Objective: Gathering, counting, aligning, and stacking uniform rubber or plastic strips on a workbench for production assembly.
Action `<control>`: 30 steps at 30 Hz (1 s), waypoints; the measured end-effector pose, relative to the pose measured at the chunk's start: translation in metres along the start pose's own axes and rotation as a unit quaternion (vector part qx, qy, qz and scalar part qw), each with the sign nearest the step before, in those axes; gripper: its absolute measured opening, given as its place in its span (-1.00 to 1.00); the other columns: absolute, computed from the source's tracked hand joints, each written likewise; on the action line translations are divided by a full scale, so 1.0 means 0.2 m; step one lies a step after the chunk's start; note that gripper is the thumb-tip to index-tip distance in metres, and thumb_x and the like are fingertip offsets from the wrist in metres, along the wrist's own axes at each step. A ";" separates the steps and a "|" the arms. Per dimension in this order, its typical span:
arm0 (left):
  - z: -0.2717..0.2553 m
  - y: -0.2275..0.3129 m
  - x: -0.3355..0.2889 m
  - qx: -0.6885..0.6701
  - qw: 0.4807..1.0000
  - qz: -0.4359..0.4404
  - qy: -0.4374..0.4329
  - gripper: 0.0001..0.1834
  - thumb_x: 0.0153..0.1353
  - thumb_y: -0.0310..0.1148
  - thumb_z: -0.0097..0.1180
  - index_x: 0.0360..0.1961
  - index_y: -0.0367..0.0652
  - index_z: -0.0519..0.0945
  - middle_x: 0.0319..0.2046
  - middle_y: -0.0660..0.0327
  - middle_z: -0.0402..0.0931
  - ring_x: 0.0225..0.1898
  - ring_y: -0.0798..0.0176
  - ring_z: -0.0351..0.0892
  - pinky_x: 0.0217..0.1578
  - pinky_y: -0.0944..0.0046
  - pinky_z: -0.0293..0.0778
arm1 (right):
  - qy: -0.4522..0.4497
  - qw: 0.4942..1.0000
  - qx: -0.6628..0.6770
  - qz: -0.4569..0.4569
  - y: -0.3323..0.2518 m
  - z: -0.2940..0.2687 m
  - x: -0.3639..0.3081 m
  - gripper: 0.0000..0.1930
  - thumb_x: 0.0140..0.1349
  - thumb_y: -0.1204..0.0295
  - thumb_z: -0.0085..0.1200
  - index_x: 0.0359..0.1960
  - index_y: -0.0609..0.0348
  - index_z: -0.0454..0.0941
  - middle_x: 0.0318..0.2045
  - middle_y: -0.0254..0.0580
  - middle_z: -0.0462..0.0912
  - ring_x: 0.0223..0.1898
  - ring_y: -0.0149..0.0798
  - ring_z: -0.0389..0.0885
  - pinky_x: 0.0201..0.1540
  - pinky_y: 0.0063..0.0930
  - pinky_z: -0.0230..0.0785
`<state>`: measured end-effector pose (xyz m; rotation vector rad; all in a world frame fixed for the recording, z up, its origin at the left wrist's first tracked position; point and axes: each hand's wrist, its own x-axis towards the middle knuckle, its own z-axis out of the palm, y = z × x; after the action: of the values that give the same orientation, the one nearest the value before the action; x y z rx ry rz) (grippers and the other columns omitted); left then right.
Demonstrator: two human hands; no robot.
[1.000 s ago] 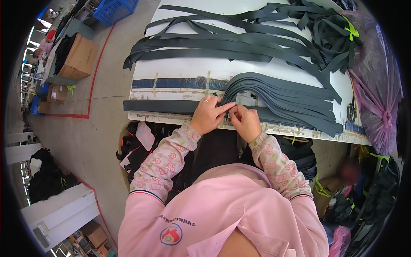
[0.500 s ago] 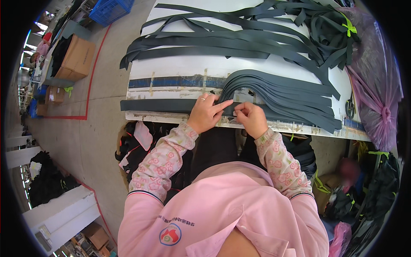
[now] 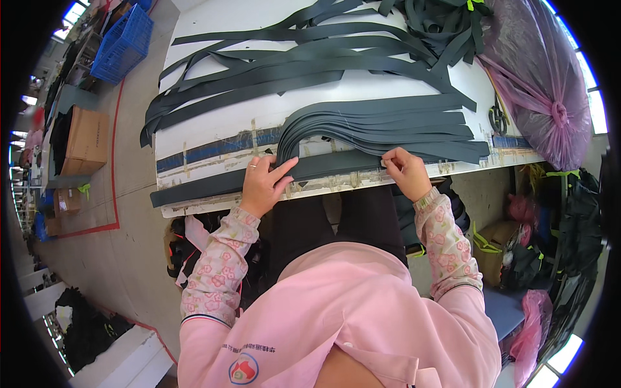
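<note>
A dark grey flat strip [image 3: 213, 184] lies along the near edge of the white table. On it rests a bundle of similar strips [image 3: 388, 126], curved over at its left end and fanned out to the right. My left hand [image 3: 264, 184] is at that curved end, forefinger and thumb stretched out and apart, fingertips touching the strips. My right hand [image 3: 407, 173] is pinched closed over the near strip, below the bundle's middle. A tiny pale bit shows at its fingertips, too small to name.
More loose dark strips [image 3: 310, 64] spread over the far part of the white table [image 3: 223, 116], heaped at the far right. Scissors [image 3: 497, 119] lie near the right end, beside a pink plastic bag [image 3: 540, 84]. A blue crate [image 3: 123, 44] and a cardboard box [image 3: 85, 141] stand at left.
My right hand has moved right along the near strip, away from my left hand. My left hand stays by the bundle's curved end. The whole view has shifted and tilted.
</note>
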<state>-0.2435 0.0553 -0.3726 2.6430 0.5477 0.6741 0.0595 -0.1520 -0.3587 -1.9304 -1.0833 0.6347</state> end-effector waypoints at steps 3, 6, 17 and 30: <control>0.01 0.00 0.00 -0.002 1.000 -0.005 0.001 -0.49 0.07 -0.30 0.38 0.12 0.24 0.68 -0.24 0.16 0.47 -0.24 0.06 0.43 -0.11 0.09 0.40 | -0.004 1.000 -0.027 -0.010 -0.03 0.00 0.00 -0.87 0.25 0.47 0.17 -0.23 0.27 0.60 -0.52 -0.11 0.62 -0.51 -0.18 0.59 -0.37 -0.35 0.44; 0.01 0.01 0.00 0.002 1.000 -0.010 -0.004 -0.48 0.06 -0.31 0.39 0.12 0.23 0.68 -0.25 0.16 0.46 -0.23 0.05 0.42 -0.11 0.09 0.39 | -0.007 0.997 -0.069 -0.021 -0.03 -0.01 0.00 -0.88 0.29 0.51 0.15 -0.21 0.30 0.60 -0.47 -0.18 0.64 -0.48 -0.43 0.56 -0.36 -0.52 0.42; 0.00 -0.01 0.00 0.000 1.000 0.001 0.010 -0.47 0.04 -0.33 0.40 0.11 0.21 0.68 -0.26 0.16 0.47 -0.25 0.05 0.42 -0.14 0.09 0.40 | -0.017 1.000 0.004 0.026 -0.11 -0.01 0.02 -0.90 0.27 0.51 0.12 -0.24 0.28 0.62 -0.52 -0.15 0.67 -0.47 -0.29 0.67 -0.34 -0.43 0.49; -0.01 0.01 0.01 0.026 1.000 0.001 -0.018 -0.45 0.07 -0.39 0.28 0.13 0.37 0.68 -0.21 0.18 0.50 -0.26 0.08 0.42 -0.15 0.12 0.44 | -0.093 0.991 -0.019 -0.094 -0.44 0.49 0.13 -0.52 0.23 0.47 0.16 0.23 0.07 0.50 -0.56 -0.07 0.62 -0.49 -0.10 0.64 -0.35 -0.30 0.48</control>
<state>-0.2429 0.0547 -0.3702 2.6980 0.5598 0.6205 -0.0390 -0.0634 -0.3382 -1.8017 -1.3839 0.7023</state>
